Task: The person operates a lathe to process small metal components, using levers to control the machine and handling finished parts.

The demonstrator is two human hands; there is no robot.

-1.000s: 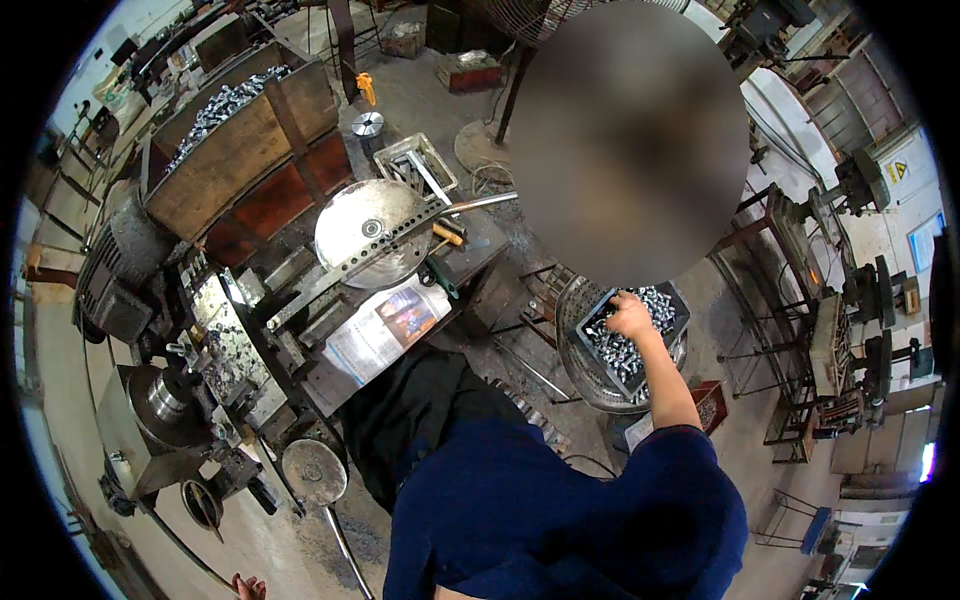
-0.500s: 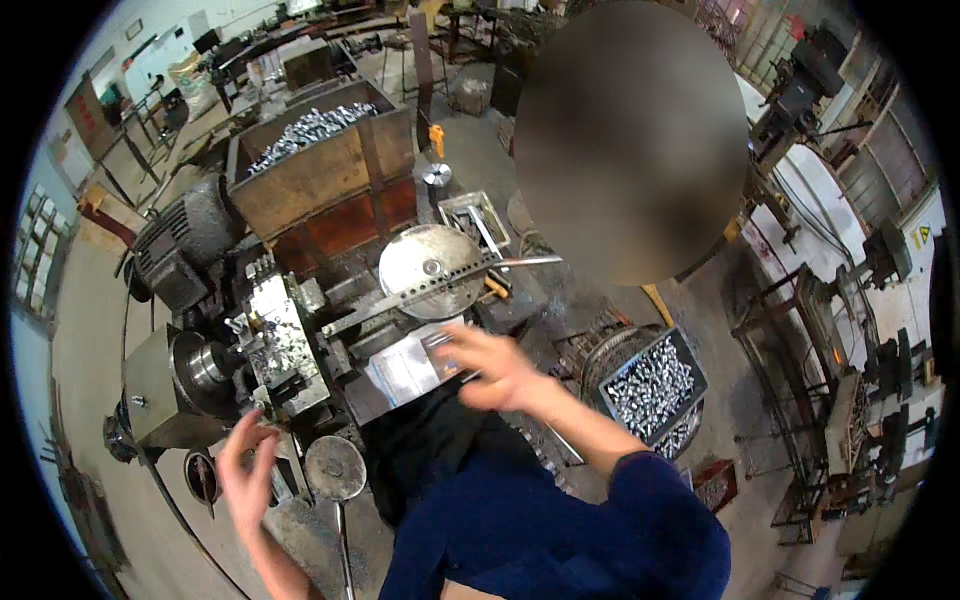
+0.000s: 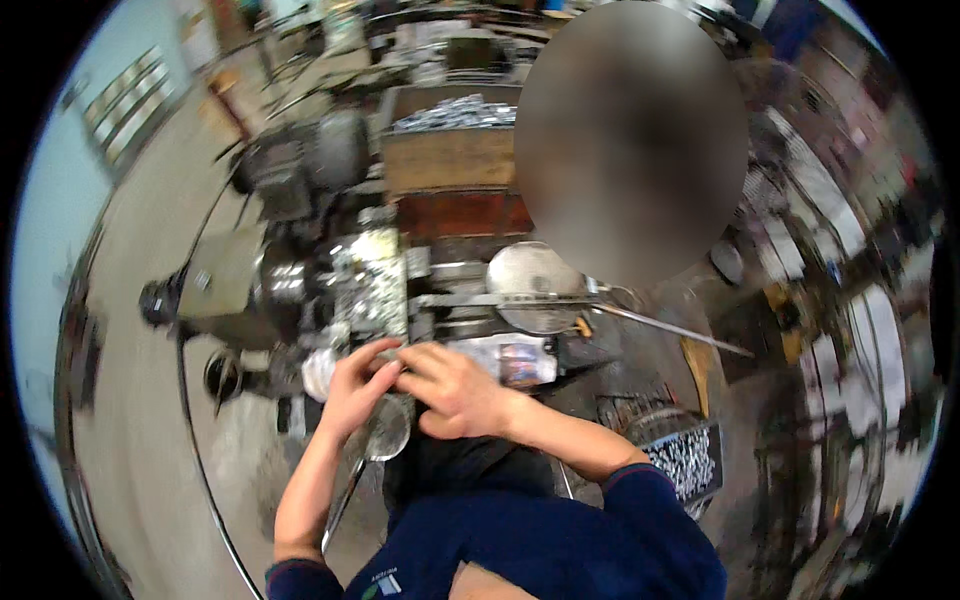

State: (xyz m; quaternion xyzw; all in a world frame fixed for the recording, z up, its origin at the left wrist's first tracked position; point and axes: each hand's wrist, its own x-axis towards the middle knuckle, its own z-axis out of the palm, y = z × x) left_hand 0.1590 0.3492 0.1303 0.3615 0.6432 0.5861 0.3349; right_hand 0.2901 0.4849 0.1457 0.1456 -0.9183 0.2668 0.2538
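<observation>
My hands meet in front of a small lathe-like machine (image 3: 375,285). My left hand (image 3: 360,392) is open, with thumb and forefinger apart and their tips close against the fingers of my right hand. My right hand (image 3: 455,392), palm down, reaches left with loosely bent, parted fingers, also open. Motion blur hides whether anything tiny lies between the fingertips. Just below the hands is a round metal dish (image 3: 388,432) on a rod. Behind my right hand a printed packet (image 3: 525,362) lies on the machine. A perforated metal bar with a long handle (image 3: 650,328) crosses a round plate (image 3: 530,268).
A large rusty bin (image 3: 450,165) heaped with shiny metal parts stands behind the machine. A motor (image 3: 300,165) and green-grey housing (image 3: 222,285) are at its left. To my right is a dark tray (image 3: 685,462) of small metal parts. A grey blur covers the upper right.
My hands, apart before, have come together, the left moving right and the right drawing in. My view has turned left, so the machine and bin sit further right.
</observation>
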